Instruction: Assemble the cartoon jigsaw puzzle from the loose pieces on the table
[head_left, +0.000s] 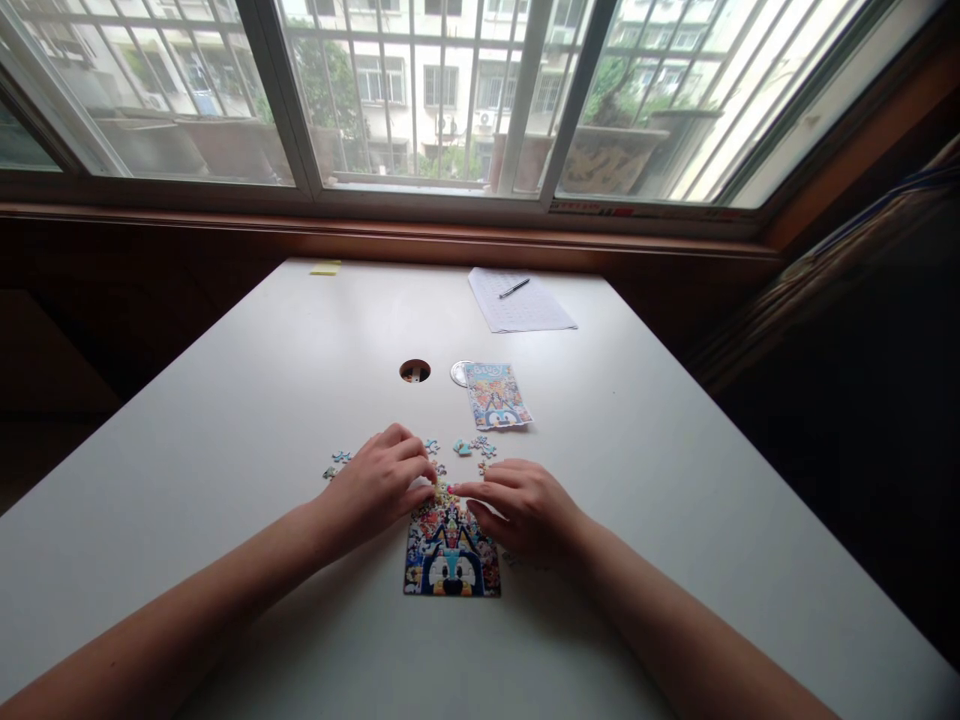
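A small, partly built jigsaw puzzle point(452, 560) with a blue cartoon figure lies on the white table point(225, 450) in front of me. My left hand point(382, 485) rests at its upper left corner, fingers curled and tips pinched on a puzzle piece point(442, 491) at the top edge. My right hand point(521, 505) lies over the upper right side, fingers together and pressing toward the same spot. Several loose pieces point(472, 446) are scattered just beyond my hands, and a few more pieces point(335, 464) lie to the left.
A printed puzzle reference card point(495, 395) lies beyond the loose pieces, beside a round cable hole point(415, 371) and a small disc point(460, 372). Farther back are a sheet of paper point(521, 300) with a pen point(514, 288) and a yellow sticky note point(325, 267). A window spans the back.
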